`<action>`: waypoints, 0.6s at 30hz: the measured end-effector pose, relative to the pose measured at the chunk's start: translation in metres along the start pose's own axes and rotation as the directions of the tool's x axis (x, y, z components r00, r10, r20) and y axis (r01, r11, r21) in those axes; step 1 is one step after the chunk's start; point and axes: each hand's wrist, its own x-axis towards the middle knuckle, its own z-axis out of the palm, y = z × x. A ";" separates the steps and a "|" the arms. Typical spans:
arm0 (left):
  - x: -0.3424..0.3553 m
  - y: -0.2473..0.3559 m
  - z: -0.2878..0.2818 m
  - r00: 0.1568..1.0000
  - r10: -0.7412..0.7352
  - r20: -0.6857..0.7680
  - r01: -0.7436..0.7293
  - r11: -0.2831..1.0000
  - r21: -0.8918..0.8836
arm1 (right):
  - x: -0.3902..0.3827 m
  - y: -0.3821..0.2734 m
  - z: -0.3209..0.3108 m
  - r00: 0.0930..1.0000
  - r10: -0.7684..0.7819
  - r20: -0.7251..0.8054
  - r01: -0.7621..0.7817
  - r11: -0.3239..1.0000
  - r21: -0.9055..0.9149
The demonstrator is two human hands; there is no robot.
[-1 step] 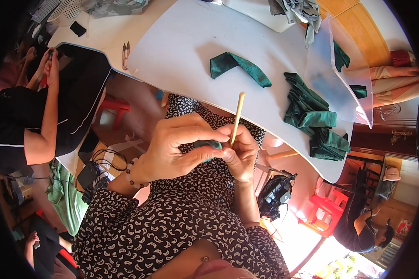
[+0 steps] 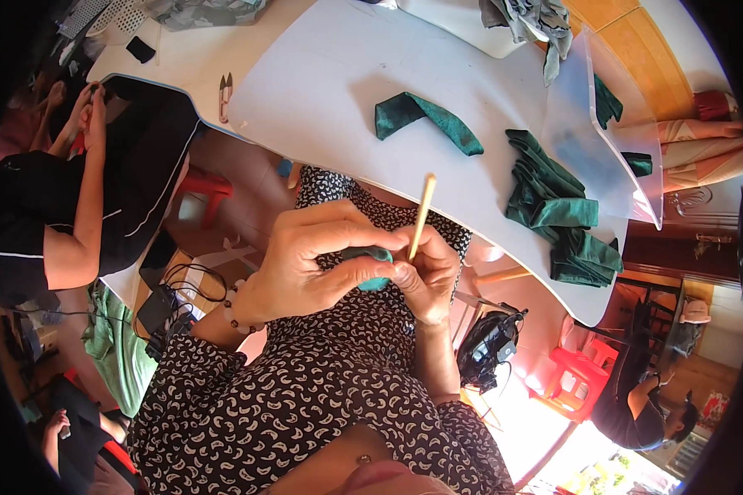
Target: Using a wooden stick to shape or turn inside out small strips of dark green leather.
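Pale wooden stick, slim, slightly tilted; green velvet-like cloth piece, curled, partly hidden, near stick's lower end.

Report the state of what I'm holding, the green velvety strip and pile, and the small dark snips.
Slim tan stick: tilted, held by right hand.
Green velvety piece: bunched, partly hidden, held by left hand.
Green velvety strip: bent, lying on white table.
Green velvety pile: heaped, overlapping.
Small dark snips: lying flat.

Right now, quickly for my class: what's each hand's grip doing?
Left hand: closed, holding green fabric.
Right hand: closed, holding a thin pale stick.
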 end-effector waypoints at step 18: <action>-0.019 -0.013 -0.006 0.989 -0.146 -0.015 0.134 0.940 -0.313 | -0.002 0.001 0.010 0.991 -0.129 -0.036 0.114 0.952 -0.283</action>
